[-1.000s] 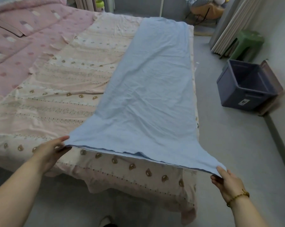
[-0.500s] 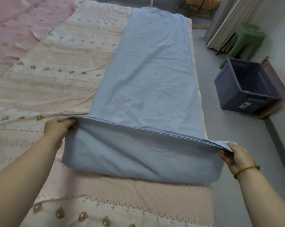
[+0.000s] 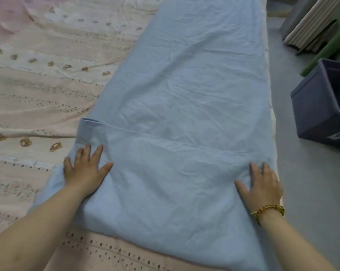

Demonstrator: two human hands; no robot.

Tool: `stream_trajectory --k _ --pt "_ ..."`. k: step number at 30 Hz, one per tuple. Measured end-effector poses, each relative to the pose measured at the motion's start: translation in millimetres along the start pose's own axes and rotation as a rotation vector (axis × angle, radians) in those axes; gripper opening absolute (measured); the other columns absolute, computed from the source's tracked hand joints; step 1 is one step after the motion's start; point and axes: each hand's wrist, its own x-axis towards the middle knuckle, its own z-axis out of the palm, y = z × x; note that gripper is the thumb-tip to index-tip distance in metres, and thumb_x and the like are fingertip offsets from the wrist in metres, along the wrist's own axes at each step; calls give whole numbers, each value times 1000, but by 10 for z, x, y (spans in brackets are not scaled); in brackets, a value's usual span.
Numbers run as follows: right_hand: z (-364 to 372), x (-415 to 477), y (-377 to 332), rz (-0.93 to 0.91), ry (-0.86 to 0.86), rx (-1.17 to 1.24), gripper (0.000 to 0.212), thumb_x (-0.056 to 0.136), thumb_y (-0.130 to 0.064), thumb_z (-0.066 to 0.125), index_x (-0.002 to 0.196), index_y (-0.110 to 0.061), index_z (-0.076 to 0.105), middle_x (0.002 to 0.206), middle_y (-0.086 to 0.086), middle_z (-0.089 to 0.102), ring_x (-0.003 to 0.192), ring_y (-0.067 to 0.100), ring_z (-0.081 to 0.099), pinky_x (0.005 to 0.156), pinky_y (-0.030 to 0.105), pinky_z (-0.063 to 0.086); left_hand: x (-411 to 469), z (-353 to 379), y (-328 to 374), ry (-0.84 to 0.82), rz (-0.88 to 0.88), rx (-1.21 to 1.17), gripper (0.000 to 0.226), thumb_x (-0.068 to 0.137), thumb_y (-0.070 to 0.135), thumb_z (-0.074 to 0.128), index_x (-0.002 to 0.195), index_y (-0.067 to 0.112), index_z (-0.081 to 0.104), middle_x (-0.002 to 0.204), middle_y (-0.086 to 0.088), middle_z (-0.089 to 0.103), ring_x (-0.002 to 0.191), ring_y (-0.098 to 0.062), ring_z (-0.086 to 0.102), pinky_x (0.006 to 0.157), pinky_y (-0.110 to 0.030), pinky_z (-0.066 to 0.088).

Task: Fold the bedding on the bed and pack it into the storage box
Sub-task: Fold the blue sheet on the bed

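With our left hand [image 3: 85, 171] and right hand [image 3: 263, 184] pressing flat and open on the turned-over near end of the blue sheet [image 3: 184, 85], uneven smoothing could skew the fold or slide it off the right edge of the bed [image 3: 38, 94], toward the storage box [image 3: 314, 114] on the floor.

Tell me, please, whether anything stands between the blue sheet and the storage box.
Nothing visible does. The blue sheet lies at the right edge of the bed under the left hand and right hand, and only bare floor separates it from the storage box.
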Motion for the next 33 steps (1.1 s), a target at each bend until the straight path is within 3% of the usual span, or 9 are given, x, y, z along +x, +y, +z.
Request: stream_trajectory --k 4,8,11,14,17,21,25,29,33 --pt "-152 380 -6 -246 -54 -129 72 83 -57 42 143 -20 28 151 6 25 140 26 19 113 41 10 168 -75 289 107 80 28 59 96 45 31 148 30 7 157 1 0 144 -19 -1 112 -48 -3" --pt "-334 743 -131 -318 -189 -173 53 85 -52 51 129 -22 47 123 5 56 118 25 48 99 31 31 542 -274 590 164 200 75 42 98 33 35 140 27 35 147 0 32 140 -19 15 112 -48 -3" --pt "-426 910 -201 -312 -299 -170 11 92 -36 49 95 -25 50 85 -6 55 105 24 54 90 30 32 747 -387 684 153 218 120 25 97 29 40 116 23 55 123 -3 55 127 -22 33 110 -36 2" --pt "-406 993 -189 -336 -106 -58 33 94 -25 47 62 -22 42 64 0 49 88 31 57 76 33 27 787 -375 715 289 255 84 21 96 22 42 105 17 60 113 -7 60 120 -24 40 98 -29 8" --pt "-283 1044 -174 -258 203 -57 17 88 -17 52 90 -7 65 91 24 62 101 39 54 88 38 26 778 -371 783 449 215 -28 22 95 19 43 109 10 57 119 -12 53 126 -24 34 103 -29 -1" --pt "113 924 -252 -279 306 -63 47 78 -23 43 118 -1 53 120 33 53 115 45 44 98 41 13 717 -173 966 371 156 -41 47 99 32 30 144 21 25 156 -4 8 144 -18 -4 106 -39 -19" --pt "400 686 -345 -327 134 -57 91 66 -59 -5 147 -23 17 156 10 9 144 24 3 104 29 -26 496 138 1053 123 115 -40 64 92 56 23 147 36 -4 155 0 -16 142 -18 -17 109 -53 -15" --pt "510 707 -342 -311 66 -167 84 54 -60 -22 134 -33 -20 148 -9 -24 143 16 -16 81 27 -45 527 226 1016 58 78 -10 67 88 64 19 144 41 -10 154 1 -22 141 -19 -22 107 -58 -14" --pt "642 689 -348 -279 159 -107 77 82 -61 -3 144 -23 22 150 4 12 141 18 10 105 34 -28 551 215 1024 63 68 34 67 88 65 19 144 41 -11 154 1 -22 141 -19 -21 108 -58 -13"
